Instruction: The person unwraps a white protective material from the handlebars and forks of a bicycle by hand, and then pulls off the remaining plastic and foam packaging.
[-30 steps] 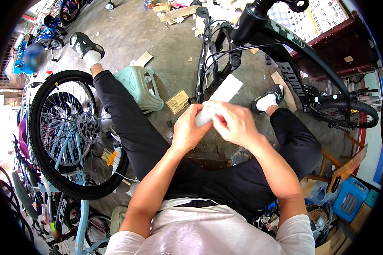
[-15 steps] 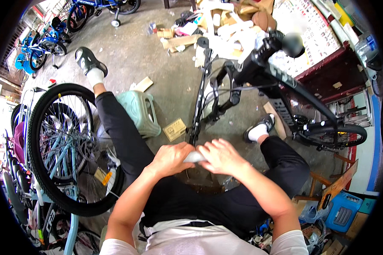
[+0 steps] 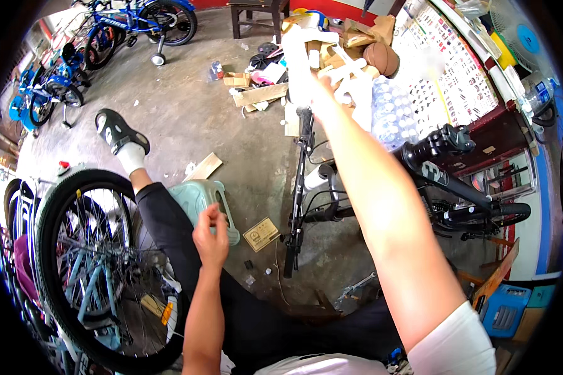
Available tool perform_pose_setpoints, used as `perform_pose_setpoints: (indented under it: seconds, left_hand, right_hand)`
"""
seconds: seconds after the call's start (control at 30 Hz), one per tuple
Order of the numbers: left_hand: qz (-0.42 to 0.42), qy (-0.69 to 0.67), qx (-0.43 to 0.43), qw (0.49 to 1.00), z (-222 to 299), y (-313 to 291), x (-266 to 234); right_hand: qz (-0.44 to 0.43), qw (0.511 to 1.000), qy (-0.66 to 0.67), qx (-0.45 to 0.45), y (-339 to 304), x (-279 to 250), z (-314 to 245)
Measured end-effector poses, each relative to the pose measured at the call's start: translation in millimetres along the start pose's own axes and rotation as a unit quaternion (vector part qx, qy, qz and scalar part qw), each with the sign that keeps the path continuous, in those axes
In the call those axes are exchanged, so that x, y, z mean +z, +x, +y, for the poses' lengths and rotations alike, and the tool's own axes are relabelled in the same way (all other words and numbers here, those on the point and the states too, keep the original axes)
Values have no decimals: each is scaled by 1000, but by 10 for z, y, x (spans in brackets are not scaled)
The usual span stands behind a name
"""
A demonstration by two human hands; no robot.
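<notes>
My right arm stretches forward over the black bicycle (image 3: 450, 178), its hand (image 3: 319, 95) beside a long white wrapping piece (image 3: 299, 69) near the pile at the back. Glare blurs those fingers, so whether they grip the piece is unclear. My left hand (image 3: 211, 239) is raised above my left thigh, its fingers curled, with nothing visible in them. A black handlebar (image 3: 299, 187) with cables runs lengthwise between my hands, one end toward me. Right of it, a white sleeve (image 3: 319, 177) sits around a part of the bicycle, partly behind the cables.
At left stands a large bicycle wheel (image 3: 44, 262). A pale green plastic stool (image 3: 197, 197) and small carton (image 3: 261, 234) lie ahead. A wrench (image 3: 356, 286) is on the floor. Packing scraps and a basketball (image 3: 381, 58) are heaped at the back; a blue case (image 3: 505, 309) sits at right.
My hands have parted from the white piece they both held over the handlebar's near end. The right reached far forward; the left drew back leftward. My view shifted, and the stem now appears lower right.
</notes>
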State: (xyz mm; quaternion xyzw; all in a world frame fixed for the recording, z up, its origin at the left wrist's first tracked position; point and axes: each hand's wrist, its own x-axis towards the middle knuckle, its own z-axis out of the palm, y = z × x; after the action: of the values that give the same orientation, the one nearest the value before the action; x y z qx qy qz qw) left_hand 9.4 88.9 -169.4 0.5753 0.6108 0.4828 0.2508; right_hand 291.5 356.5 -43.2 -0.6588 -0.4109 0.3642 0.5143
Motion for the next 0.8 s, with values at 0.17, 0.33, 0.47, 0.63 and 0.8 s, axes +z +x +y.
perform_pose_setpoints:
  seconds: [0.17, 0.33, 0.47, 0.63, 0.8]
  left_hand:
    - [-116, -11, -114, 987, -130, -51, 98]
    - [-109, -82, -165, 977, -519, 89, 4]
    - [-116, -104, -229, 961, -367, 76, 84]
    - [-244, -34, -240, 939, -492, -51, 160]
    - [-321, 59, -224, 918, -522, -223, 395]
  right_hand:
    - [208, 936, -233, -164, 555, 87, 108]
    - [-59, 983, -52, -168, -1413, 673, 803]
    - [-216, 972, -44, -78, -2995, 140, 1469]
    - [-236, 961, -92, 109, -3759, -742, 2581]
    - [-41, 924, 105, 364, -3237, -1309, 2930]
